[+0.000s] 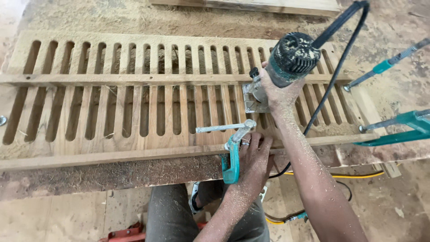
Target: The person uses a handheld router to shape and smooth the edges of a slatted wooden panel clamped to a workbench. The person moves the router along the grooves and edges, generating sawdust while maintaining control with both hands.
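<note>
We are mid-cut with the router [286,62], set on the slotted wooden panel [134,112] toward the table's right end. Our right hand [280,92] wraps it tightly; our left hand [253,159] rests fingers loosely curled on the teal clamp [232,157] at the near edge. Next slot, we judge, needs the router held steady against the guide strip [112,79].
</note>
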